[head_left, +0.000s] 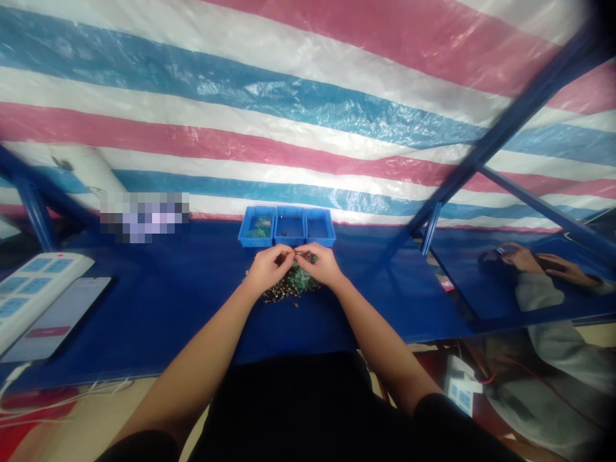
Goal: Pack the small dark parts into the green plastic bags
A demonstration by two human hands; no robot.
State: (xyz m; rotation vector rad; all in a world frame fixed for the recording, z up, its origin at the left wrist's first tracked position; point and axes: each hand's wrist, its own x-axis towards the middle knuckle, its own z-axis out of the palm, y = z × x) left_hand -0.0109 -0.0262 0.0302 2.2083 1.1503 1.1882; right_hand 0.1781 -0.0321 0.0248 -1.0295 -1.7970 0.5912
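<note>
one small piece (pixel 298 253), pinched in the fingers (pixel 287 262) of left hand (pixel 269 268) and right hand (pixel 323 262); plenty looks left in the pile (pixel 278 292) on the counter (pixel 399 301), only specks (pixel 283 233) in the middle tray (pixel 291 225)!

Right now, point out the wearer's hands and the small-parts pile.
Left hand (pixel 265 266), head view: back of hand.
Right hand (pixel 326 262), head view: back of hand.
Small-parts pile (pixel 283 290), head view: uncovered near side.

Parts pile (pixel 276 293), bins (pixel 291 228) on table (pixel 158 301)
</note>
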